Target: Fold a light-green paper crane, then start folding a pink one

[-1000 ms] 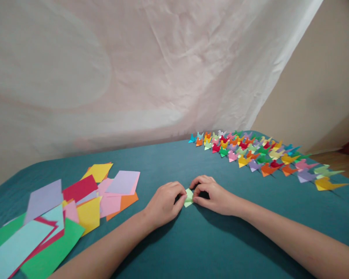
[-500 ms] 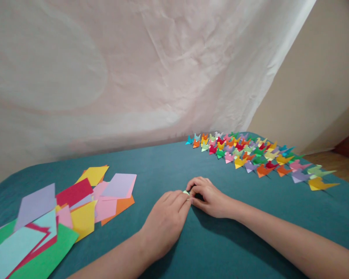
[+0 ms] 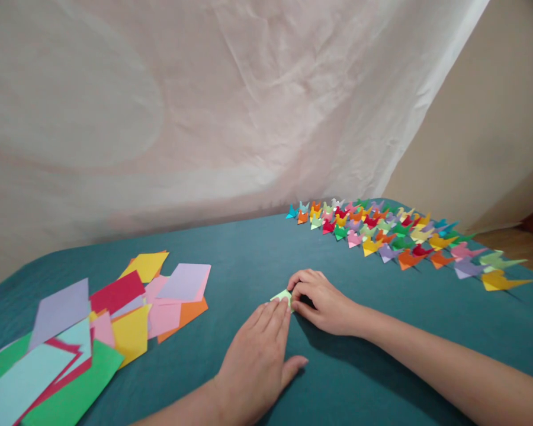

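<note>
A small piece of light green folded paper (image 3: 281,294) lies on the dark teal tablecloth in front of me, partly covered by my fingers. My left hand (image 3: 260,352) lies flat, its fingertips pressing on the paper's near side and its thumb stretched out to the right over the cloth. At the paper's right edge, my right hand (image 3: 317,300) is closed, with thumb and fingers pinching the edge. How the paper is folded beneath the fingers is hidden.
To the left is a loose spread of coloured paper sheets, among them a yellow sheet (image 3: 133,336) and a green sheet (image 3: 77,384). Rows of small folded paper birds (image 3: 411,258) stand at the back right. A pale cloth (image 3: 231,106) hangs behind the table.
My left hand has drawn back toward me and flattened, its thumb now spread away. More of the light green paper shows. My right hand keeps nearly the same place.
</note>
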The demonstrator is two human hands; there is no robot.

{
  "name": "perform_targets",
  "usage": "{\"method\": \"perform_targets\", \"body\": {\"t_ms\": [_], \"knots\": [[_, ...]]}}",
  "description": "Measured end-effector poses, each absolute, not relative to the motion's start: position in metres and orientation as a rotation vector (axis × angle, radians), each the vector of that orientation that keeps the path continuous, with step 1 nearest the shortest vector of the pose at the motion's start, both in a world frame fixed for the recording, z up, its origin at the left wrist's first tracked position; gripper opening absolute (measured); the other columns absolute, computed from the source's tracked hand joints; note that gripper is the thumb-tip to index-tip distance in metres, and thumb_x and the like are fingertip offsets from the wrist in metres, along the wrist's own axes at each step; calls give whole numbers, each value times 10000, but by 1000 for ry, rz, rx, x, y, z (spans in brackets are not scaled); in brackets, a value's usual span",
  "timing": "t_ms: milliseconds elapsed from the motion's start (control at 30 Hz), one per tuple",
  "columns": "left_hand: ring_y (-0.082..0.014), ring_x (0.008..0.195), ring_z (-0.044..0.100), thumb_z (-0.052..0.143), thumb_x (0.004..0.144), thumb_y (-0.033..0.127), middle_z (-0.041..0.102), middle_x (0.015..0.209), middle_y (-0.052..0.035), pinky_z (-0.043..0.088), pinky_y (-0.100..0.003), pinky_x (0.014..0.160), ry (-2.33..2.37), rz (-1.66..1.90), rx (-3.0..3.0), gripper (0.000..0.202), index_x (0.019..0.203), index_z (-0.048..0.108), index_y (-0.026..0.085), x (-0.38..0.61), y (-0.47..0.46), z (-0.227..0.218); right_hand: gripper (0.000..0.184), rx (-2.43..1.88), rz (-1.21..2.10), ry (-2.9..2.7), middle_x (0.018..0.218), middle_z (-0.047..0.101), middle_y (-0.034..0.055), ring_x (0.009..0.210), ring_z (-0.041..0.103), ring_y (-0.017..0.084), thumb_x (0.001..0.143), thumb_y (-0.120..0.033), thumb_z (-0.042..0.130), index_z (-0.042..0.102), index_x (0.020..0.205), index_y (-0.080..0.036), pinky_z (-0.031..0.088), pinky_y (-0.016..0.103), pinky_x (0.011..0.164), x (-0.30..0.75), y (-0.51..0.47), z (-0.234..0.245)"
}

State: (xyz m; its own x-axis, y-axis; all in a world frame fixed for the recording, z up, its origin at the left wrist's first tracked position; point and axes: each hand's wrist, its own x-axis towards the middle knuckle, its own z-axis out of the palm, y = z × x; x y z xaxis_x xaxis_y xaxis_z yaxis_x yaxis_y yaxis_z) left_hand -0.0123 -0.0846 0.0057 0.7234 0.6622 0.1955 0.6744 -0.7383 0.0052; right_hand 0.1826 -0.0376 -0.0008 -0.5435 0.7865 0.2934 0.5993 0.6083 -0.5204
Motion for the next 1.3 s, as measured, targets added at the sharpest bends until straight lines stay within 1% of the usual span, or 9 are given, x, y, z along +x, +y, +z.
{"method": "perform_targets", "body": {"t_ms": [200,400,600,700,800,933,1100,1300], "knots": [[-302,1269,403,491,834,544,408,1386,-162,376,-419,1026,-1148,-210,-2867,672,1328,422,93,-11,-84,8,88,-1095,476,-2341,985,568,49,940,507,189,809,-104,530,547,809,-190,376,376,845,182,-39,0],[-303,1277,391,453,852,551,400,1390,-162,365,-435,1031,-1141,-185,-2875,663,1325,430,87,-11,-84,7,92,-1042,465,-2348,995,578,54,967,523,185,819,-108,527,529,841,-198,389,366,870,186,-40,-2],[-301,1265,407,436,853,568,398,1391,-163,368,-425,1022,-1153,-176,-2885,673,1322,436,86,-12,-83,7,80,-1031,315,-2413,1009,607,59,1004,544,182,858,-129,496,543,880,-191,379,382,926,185,-43,-1],[-292,1275,396,402,864,581,387,1399,-158,356,-416,1032,-1171,-144,-2903,682,1332,424,85,-13,-83,9,122,-1017,231,-2462,999,632,51,996,563,172,866,-117,471,565,903,-186,351,407,976,185,-43,-1],[-284,1290,375,353,879,592,360,1417,-147,343,-413,1042,-1189,-100,-2916,688,1351,399,93,-13,-83,12,206,-993,177,-2508,1017,652,48,990,580,156,863,-82,442,583,977,-179,332,412,1012,189,-45,-2],[-282,1295,367,327,885,595,338,1428,-140,353,-407,1036,-1197,-53,-2926,687,1354,397,97,-14,-83,13,316,-922,52,-2576,1127,635,72,1058,564,173,853,-56,418,581,1099,-169,345,415,1024,198,-53,-6],[-285,1300,359,337,878,601,322,1434,-139,365,-406,1030,-1205,-47,-2937,698,1359,389,98,-15,-82,11,340,-856,-116,-2642,1222,586,108,1131,521,219,889,-121,439,546,1209,-160,383,437,1002,204,-63,-12],[-288,1298,359,349,877,595,323,1432,-147,365,-401,1037,-1191,-43,-2944,705,1364,379,86,-15,-81,10,360,-875,-136,-2676,1227,574,135,1135,508,233,881,-147,479,526,1238,-137,410,444,975,201,-64,-9]]}}
